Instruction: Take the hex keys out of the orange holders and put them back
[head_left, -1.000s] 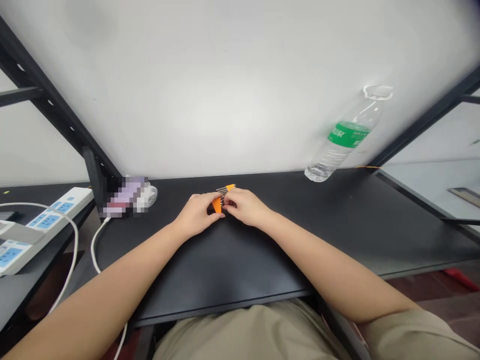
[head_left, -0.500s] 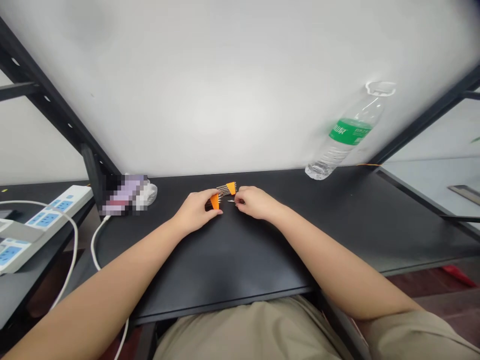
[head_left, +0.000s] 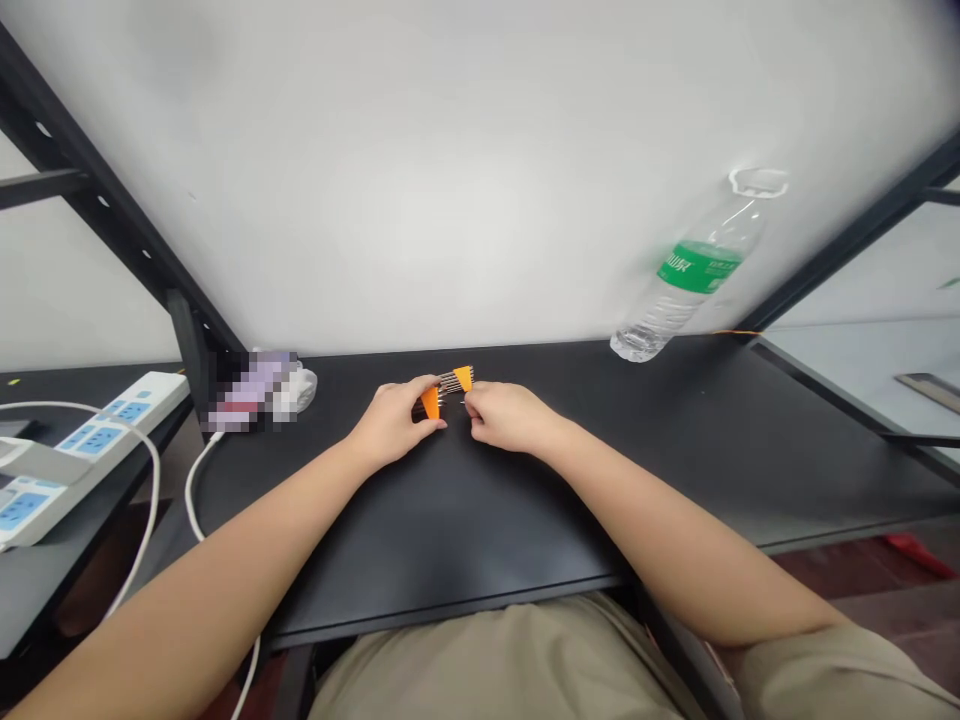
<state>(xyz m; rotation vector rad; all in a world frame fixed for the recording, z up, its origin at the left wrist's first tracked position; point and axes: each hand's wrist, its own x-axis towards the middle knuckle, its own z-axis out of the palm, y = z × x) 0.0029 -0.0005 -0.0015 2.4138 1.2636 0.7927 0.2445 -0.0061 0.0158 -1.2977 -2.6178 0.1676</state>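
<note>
My left hand (head_left: 397, 420) is closed around an orange holder (head_left: 430, 403), its thumb and fingers on either side. Short metal tips stick out of that holder towards the right. Just beyond lies a second orange holder (head_left: 463, 378) with several slim metal bits (head_left: 450, 382) through it, close to the fingertips of both hands. My right hand (head_left: 510, 415) is closed in a pinch a little to the right. From its fingertips pokes a tiny light metal tip; the rest of that thin piece is hidden by the fingers.
A large water bottle (head_left: 679, 280) with a green label leans against the wall (head_left: 450, 200) at the back right of the black table (head_left: 435, 540). On the left are a blurred-out item (head_left: 251, 390), a white cable (head_left: 191, 500) and a power strip (head_left: 90, 450).
My right hand has turned and shifted slightly, and less of the thin metal piece shows at its fingertips. My left hand stays on its orange holder.
</note>
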